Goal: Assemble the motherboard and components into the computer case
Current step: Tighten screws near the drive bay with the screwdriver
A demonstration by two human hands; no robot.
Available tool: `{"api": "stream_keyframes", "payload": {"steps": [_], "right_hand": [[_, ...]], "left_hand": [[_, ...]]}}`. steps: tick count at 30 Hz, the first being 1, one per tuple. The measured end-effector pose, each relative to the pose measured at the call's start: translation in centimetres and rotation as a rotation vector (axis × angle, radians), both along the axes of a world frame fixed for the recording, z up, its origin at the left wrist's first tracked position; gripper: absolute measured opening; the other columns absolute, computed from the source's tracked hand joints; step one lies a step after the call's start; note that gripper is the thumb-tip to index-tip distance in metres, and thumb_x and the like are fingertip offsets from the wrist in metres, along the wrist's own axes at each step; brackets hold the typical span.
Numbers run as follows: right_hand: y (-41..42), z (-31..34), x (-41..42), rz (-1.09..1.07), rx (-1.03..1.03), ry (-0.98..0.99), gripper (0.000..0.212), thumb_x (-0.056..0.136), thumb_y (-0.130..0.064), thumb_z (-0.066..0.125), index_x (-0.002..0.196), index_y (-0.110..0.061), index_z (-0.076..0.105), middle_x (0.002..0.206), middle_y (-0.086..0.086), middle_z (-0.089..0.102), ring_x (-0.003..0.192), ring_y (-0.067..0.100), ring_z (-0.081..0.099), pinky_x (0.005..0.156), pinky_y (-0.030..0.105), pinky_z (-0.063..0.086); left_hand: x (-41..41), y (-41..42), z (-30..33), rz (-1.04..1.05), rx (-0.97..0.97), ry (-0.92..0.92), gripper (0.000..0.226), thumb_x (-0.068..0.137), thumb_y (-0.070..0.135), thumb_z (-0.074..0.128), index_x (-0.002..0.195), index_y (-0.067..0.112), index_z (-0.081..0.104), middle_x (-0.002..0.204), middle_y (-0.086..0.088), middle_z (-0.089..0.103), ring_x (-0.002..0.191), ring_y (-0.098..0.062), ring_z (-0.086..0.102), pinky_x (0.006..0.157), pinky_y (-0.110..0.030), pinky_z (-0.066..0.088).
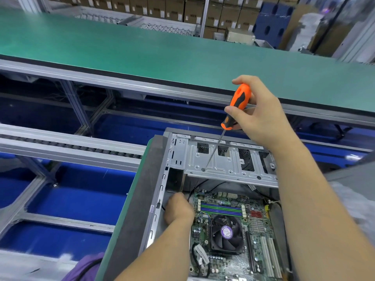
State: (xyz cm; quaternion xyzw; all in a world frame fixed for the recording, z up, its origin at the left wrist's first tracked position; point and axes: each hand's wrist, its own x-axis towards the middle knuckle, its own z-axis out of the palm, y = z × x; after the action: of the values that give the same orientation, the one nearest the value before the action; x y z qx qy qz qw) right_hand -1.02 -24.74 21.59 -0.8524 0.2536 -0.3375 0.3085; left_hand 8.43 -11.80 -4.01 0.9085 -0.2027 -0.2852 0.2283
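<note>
A: Two hands in view, both yours. Right hand (261,116) is raised above the computer case (162,179), fingers and thumb curled round the orange-and-black handle of the screwdriver (236,106). The shaft slants down and left; its tip sits on a screw hole in the silver drive cage (225,165) at the far end of the case.

B: And your left hand?

A: Left hand (178,209) is down inside the case, at the left edge of the motherboard (229,236), close to the case's left wall. You see only its back and knuckles. Fingers look curled, but they are tucked out of sight, so I cannot tell whether you hold anything there.

B: Where does the board lie?

A: Flat on the case floor, nearer you than the drive cage. The black CPU fan (227,234) with a purple round label stands near the board's middle. Blue and green memory slots (221,208) run just beyond the fan. White expansion slots (271,258) lie to the right of it. Thin black cables (203,185) loop between the cage and the board's far edge.

B: Surroundings?

A: The case rests on a dark mat (138,209). A green conveyor belt (142,51) crosses beyond it. Stacked cardboard boxes (158,7) line the back.
</note>
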Motion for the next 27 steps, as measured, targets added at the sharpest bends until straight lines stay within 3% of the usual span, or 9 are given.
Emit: {"api": "stream_keyframes", "payload": {"steps": [7,12,19,27], "right_hand": [[0.3,-0.6,0.6,0.022,-0.015,0.024,0.046,0.093,-0.015,0.073,0.123,-0.042,0.049,0.081,-0.004,0.062,0.072,0.021,0.074,0.077,0.045,0.062],[0.9,-1.3,0.8,0.032,-0.048,0.084,0.048,0.093,-0.023,0.074,0.124,-0.048,0.046,0.089,0.006,0.063,0.082,0.033,0.072,0.081,0.049,0.06],[1.6,-1.7,1.0,0.043,-0.103,0.115,0.05,0.093,-0.025,0.074,0.128,-0.046,0.046,0.087,-0.002,0.057,0.081,0.031,0.072,0.079,0.048,0.06],[1.4,-2.3,0.7,0.028,-0.114,0.081,0.049,0.093,-0.022,0.073,0.123,-0.049,0.046,0.084,0.005,0.059,0.077,0.033,0.071,0.077,0.049,0.061]], "left_hand": [[-0.9,-0.3,0.2,-0.149,-0.045,-0.086,0.021,0.095,0.015,0.053,0.114,0.019,0.06,0.116,-0.003,0.062,0.099,-0.025,0.062,0.073,-0.037,0.053],[-0.8,-0.2,0.4,-0.074,-0.061,0.012,0.028,0.094,0.02,0.053,0.121,0.02,0.06,0.116,-0.003,0.064,0.1,-0.026,0.063,0.078,-0.038,0.055],[-0.9,-0.2,0.4,-0.028,-0.092,0.024,0.028,0.098,0.012,0.05,0.123,0.018,0.061,0.12,-0.005,0.064,0.104,-0.026,0.063,0.079,-0.036,0.053],[-0.9,0.0,0.6,-0.037,-0.085,0.05,0.031,0.096,0.008,0.051,0.124,0.017,0.059,0.121,-0.005,0.061,0.107,-0.026,0.062,0.082,-0.038,0.053]]}}
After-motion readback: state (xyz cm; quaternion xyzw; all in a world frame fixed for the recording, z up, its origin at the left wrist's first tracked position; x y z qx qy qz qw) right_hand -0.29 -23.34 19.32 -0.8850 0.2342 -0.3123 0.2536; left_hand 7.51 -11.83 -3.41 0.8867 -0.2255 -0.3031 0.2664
